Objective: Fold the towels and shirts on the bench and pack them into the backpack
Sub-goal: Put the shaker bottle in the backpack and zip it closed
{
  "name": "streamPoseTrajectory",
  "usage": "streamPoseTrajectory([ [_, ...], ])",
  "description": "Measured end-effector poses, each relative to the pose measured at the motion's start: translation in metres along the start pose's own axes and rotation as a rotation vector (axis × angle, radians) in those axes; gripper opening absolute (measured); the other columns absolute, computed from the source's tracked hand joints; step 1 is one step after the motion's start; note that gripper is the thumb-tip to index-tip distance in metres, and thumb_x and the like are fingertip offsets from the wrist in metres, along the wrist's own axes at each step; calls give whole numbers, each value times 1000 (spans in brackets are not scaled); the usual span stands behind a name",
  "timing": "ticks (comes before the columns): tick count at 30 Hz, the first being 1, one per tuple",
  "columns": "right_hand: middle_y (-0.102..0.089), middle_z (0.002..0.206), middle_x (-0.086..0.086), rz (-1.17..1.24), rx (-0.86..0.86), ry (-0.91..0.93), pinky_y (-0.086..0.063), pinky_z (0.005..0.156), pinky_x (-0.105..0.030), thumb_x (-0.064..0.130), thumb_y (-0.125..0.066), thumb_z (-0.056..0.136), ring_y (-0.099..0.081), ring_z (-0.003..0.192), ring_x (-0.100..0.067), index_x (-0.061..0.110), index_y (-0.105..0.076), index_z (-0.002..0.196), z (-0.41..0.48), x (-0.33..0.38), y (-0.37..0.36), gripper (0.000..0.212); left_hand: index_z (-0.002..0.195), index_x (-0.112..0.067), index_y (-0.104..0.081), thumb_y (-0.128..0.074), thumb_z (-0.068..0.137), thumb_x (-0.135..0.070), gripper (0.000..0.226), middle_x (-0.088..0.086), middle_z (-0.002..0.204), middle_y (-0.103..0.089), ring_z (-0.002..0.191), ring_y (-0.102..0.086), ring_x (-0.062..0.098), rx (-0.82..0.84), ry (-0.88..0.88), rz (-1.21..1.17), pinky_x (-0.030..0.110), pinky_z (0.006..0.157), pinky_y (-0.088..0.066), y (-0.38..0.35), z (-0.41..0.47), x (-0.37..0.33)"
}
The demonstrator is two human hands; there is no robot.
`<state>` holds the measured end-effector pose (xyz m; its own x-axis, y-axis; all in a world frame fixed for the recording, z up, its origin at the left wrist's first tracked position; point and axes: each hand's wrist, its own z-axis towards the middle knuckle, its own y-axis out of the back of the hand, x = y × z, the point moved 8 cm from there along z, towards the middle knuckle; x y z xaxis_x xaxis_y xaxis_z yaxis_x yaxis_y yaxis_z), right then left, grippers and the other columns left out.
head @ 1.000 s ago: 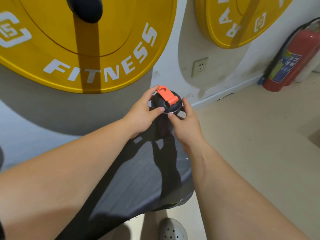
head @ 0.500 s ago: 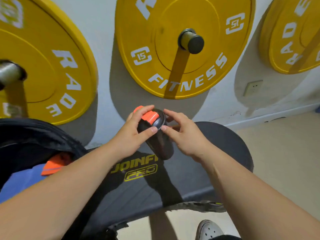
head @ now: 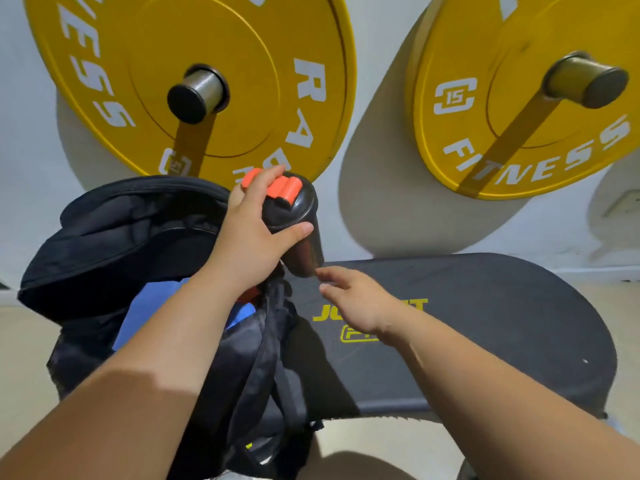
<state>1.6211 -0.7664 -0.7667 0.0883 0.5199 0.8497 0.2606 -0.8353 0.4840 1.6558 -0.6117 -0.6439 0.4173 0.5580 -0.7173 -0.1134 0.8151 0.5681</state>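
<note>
The black backpack (head: 114,237) stands open on the left end of the bench (head: 485,323), with folded blue cloth (head: 152,306) inside. Just right of it the right hand (head: 356,303) hovers over the pad, fingers loosely straight and empty, tips just beside the base of a black shaker bottle (head: 294,209). The left hand (head: 252,237) clasps the tilted bottle round its orange-capped lid, by the pack's rim. Yellow weight plates (head: 242,64) hang behind.

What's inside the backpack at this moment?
Blue fabric and an orange piece show in the open backpack. The left arm and the bag's own walls cover the rest.
</note>
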Motion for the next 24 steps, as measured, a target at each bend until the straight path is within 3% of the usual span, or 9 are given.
streamPoseTrajectory([
  [3, -36, 159, 6, 20, 80, -33, -27, 117, -25, 24, -52, 102, -35, 145, -13, 25, -31, 156, 17, -1, -41, 57, 141, -54, -33, -81, 81, -33, 80, -3, 147, -29, 127, -41, 13, 23, -4, -5, 17, 96, -36, 9, 4, 15],
  [6, -24, 163, 11, 9, 149, -1, -16, 117, -19, 18, -51, 100, -18, 151, -10, 30, -20, 159, 29, -1, -76, 68, 143, -52, -32, -81, 81, -31, 82, -5, 148, -27, 123, -38, 4, 21, -37, 38, 5, 93, -31, 17, 2, 28],
  [8, -18, 165, 10, -56, 187, 77, -9, 124, -30, 16, -46, 97, -8, 153, -12, 31, -16, 160, 37, 4, -95, 72, 145, -51, -31, -80, 81, -32, 83, -5, 149, -27, 120, -37, 0, 9, -32, 71, -2, 89, -28, 25, 2, 37],
  [13, -12, 167, 8, -215, 237, 277, -4, 126, -34, 25, -40, 87, -4, 155, -15, 34, -18, 158, 40, 38, -129, 75, 146, -49, -28, -78, 82, -36, 82, -5, 147, -31, 123, -39, 2, -24, 13, 63, 3, 90, -32, 49, 0, 54],
  [16, -19, 166, 0, -250, 275, 289, -3, 126, -41, 26, -40, 91, -7, 154, -21, 30, -16, 159, 36, 45, -144, 73, 145, -50, -30, -79, 81, -35, 83, -4, 146, -32, 124, -41, 6, -8, 11, 54, 13, 98, -35, 47, -7, 46],
  [18, -32, 161, -6, -286, 284, 288, -7, 124, -42, 31, -37, 88, -18, 152, -24, 23, -29, 154, 37, 44, -149, 67, 146, -48, -32, -80, 79, -35, 83, -3, 146, -32, 125, -41, 8, 23, -18, 71, 18, 103, -34, 37, -11, 37],
  [21, -49, 144, -7, -280, 322, 271, -28, 117, -44, 37, -32, 85, -40, 136, -26, 18, -44, 141, 36, 41, -151, 61, 146, -47, -31, -80, 79, -36, 83, -3, 148, -30, 127, -39, 10, 87, -13, 108, 19, 103, -32, 20, -14, 39],
  [24, -39, 157, 3, -150, 287, 246, -27, 119, -35, 34, -36, 86, -34, 143, -15, 26, -36, 151, 32, 29, -135, 65, 146, -47, -30, -79, 81, -37, 83, -2, 150, -28, 130, -39, 13, 110, 17, 155, 23, 104, -31, 22, -14, 52],
])
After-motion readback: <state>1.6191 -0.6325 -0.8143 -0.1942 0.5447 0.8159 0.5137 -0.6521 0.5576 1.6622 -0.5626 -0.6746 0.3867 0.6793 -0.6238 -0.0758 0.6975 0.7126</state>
